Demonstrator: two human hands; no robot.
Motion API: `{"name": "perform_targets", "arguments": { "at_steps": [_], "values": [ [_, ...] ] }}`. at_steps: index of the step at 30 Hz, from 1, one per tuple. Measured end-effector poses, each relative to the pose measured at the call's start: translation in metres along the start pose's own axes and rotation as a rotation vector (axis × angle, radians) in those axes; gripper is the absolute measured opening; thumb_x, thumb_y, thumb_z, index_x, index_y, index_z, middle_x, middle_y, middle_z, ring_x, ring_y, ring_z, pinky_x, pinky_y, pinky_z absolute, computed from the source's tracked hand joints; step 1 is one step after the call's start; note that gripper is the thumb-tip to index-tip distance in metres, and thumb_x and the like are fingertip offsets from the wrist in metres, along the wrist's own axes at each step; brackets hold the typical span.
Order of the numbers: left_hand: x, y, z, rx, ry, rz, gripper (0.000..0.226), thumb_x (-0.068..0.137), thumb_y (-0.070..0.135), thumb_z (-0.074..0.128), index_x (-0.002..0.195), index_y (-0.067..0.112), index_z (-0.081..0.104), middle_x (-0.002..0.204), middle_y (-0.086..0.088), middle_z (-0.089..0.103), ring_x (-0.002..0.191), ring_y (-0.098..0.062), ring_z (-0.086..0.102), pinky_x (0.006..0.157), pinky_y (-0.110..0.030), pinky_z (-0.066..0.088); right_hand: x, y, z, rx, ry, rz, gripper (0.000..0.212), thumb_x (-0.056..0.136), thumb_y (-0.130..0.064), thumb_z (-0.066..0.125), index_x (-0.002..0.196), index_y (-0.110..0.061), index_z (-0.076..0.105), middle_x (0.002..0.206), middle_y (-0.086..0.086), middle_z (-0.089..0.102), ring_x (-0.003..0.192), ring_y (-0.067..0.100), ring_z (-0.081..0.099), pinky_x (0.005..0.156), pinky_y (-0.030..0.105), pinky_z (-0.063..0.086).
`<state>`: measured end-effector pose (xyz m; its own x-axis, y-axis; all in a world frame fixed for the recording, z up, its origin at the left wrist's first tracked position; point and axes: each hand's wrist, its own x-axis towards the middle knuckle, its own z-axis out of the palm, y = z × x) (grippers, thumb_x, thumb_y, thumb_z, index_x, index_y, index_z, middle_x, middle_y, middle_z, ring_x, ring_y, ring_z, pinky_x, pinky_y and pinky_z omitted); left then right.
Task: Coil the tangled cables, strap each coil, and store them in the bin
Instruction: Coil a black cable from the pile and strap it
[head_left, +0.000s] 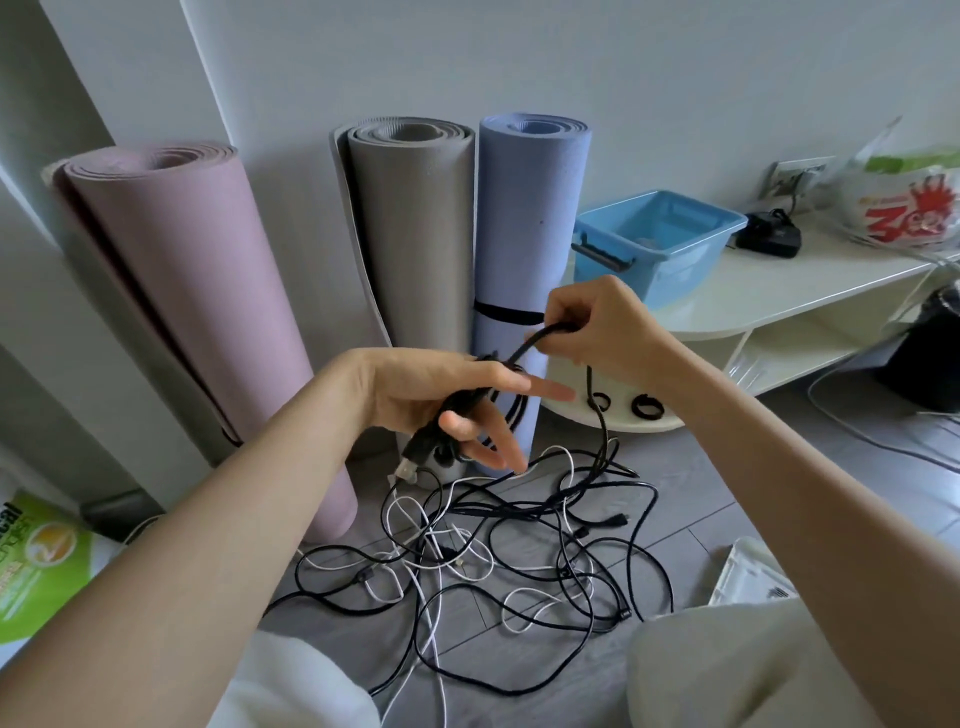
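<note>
1. The left hand (441, 395) is held out flat-ish at chest height, fingers mostly straight, with turns of a black cable (602, 431) wound around it; the thumb presses the bundle against the palm, and a USB plug (408, 470) dangles beneath.
2. The right hand (597, 322) is raised just above and to the right, fingers curled tight, pinching the same black cable where it arches over toward the left hand.
3. From that pinch the cable drops straight down into the tangle of black and white cables (498, 540) spread on the grey floor between the person's knees.
4. Behind the hands three rolled mats stand against the wall: pink (197, 312), grey (415, 234), blue (530, 218), close behind the pile.
5. To the right, the blue bin (670, 254) sits near the rounded edge of a low white shelf (779, 296), well apart from the pile.
6. Two black straps (647, 405) lie on the shelf's lower lip, near its front edge.
</note>
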<state>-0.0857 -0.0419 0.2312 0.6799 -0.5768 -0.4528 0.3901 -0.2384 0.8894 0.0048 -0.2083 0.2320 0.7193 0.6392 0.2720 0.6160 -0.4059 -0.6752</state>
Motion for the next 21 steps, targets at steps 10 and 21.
{"name": "perform_targets", "arguments": {
  "at_steps": [10, 21],
  "values": [
    [0.007, 0.020, 0.012, -0.373, 0.061, 0.748, 0.050, 0.088, 0.040, 0.049, 0.137, 0.032, 0.044, 0.144, 0.006, 0.045, 0.115, -0.028, 0.059, 0.093, -0.032, 0.051, -0.010, 0.005, 0.042, -0.015, -0.203, 0.204, 0.003, 0.080, -0.005, 0.060, 0.078, -0.004, 0.058, 0.069, -0.001, 0.045, 0.053, 0.001, 0.032, 0.048, 0.010, 0.030],
    [0.020, -0.017, -0.024, 0.457, 0.760, 0.264, 0.078, 0.085, 0.045, 0.053, 0.147, 0.041, 0.006, 0.158, 0.009, -0.006, 0.144, -0.008, -0.002, 0.106, -0.018, 0.004, -0.023, -0.015, 0.038, -0.585, -0.326, -0.028, 0.026, 0.081, -0.015, 0.051, 0.059, -0.018, 0.038, 0.057, -0.004, 0.035, 0.065, 0.023, 0.037, 0.047, 0.025, 0.027]
  ]
}}
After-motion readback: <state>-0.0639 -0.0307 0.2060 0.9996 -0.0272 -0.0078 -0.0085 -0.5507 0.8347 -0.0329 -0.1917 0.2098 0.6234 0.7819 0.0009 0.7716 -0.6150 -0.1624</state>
